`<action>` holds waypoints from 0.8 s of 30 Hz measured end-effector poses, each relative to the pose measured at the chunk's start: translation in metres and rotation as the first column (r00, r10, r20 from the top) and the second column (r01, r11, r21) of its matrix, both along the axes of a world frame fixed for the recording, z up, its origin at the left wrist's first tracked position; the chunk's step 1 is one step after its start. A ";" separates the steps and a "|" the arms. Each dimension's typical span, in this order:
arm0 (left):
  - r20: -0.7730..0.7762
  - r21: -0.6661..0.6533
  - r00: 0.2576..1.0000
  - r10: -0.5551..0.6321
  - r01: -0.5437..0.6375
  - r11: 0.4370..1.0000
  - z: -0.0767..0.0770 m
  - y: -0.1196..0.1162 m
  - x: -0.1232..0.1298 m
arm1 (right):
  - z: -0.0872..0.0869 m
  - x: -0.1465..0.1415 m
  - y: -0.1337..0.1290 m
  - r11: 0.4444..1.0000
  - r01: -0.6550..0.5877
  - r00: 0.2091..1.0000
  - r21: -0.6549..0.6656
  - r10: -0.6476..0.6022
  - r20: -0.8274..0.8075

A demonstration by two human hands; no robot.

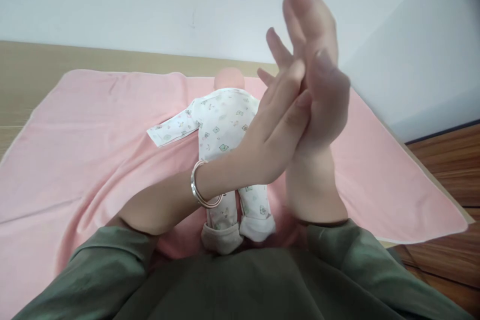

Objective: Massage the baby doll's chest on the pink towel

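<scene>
In front of my chest, my left hand [281, 120] lies against my right hand [318, 70], its fingers stretched across the palm side. My right hand is raised with its fingers pointing up, partly hidden behind the left one and slightly blurred. Neither hand shows any object in it. Beyond and below them, a doll-like figure in white printed clothes [225, 115] lies on a pink blanket [123, 125]. Its rounded head [229, 78] points toward the wall, and the trouser legs with folded cuffs [222, 238] point toward me. My hands and left forearm cover part of the clothes.
A silver bracelet [195, 185] circles my left wrist. The blanket is spread over a light wooden surface [22, 65] beside a pale wall [123, 5]. Darker brown wood [450, 165] shows at the right. One printed sleeve [172, 129] stretches out to the left.
</scene>
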State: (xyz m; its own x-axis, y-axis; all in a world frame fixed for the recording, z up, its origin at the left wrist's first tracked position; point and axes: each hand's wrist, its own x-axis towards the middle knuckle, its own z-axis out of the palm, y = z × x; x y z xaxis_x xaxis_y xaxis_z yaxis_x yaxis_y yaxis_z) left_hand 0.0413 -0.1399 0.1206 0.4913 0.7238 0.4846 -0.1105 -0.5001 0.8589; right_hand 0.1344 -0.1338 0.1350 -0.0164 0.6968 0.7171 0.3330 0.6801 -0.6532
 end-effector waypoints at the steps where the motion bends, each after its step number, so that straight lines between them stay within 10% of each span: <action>1: 0.006 0.000 0.999 -0.039 0.039 0.999 0.003 -0.001 -0.002 | -0.001 0.006 0.004 0.999 0.036 0.999 -0.008 -0.037 -0.037; 6: -0.020 -0.134 0.980 -0.196 0.191 0.972 0.007 0.005 -0.015 | -0.009 0.026 0.019 0.980 0.143 0.983 -0.135 -0.157 -0.096; 10: 0.084 -0.176 0.976 -0.200 0.212 0.961 0.011 0.012 -0.017 | -0.013 0.008 0.018 0.997 0.082 0.997 0.003 -0.082 -0.010; 18: -0.015 0.002 0.994 0.112 -0.112 0.994 0.028 0.027 -0.034 | -0.029 -0.034 0.009 0.994 -0.070 0.978 0.087 0.051 0.203; 24: -0.083 -0.193 0.976 0.199 -0.212 0.958 0.033 0.063 -0.045 | -0.025 -0.035 -0.006 0.993 -0.114 0.954 -0.025 0.117 0.275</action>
State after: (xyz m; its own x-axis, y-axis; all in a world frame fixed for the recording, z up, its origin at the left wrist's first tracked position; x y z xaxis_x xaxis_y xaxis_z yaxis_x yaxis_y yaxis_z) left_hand -0.0038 -0.0768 0.1540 0.3462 0.8912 0.2930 0.0336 -0.3239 0.9455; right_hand 0.0994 -0.1401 0.1097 -0.2933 0.6845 0.6674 0.4202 0.7194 -0.5531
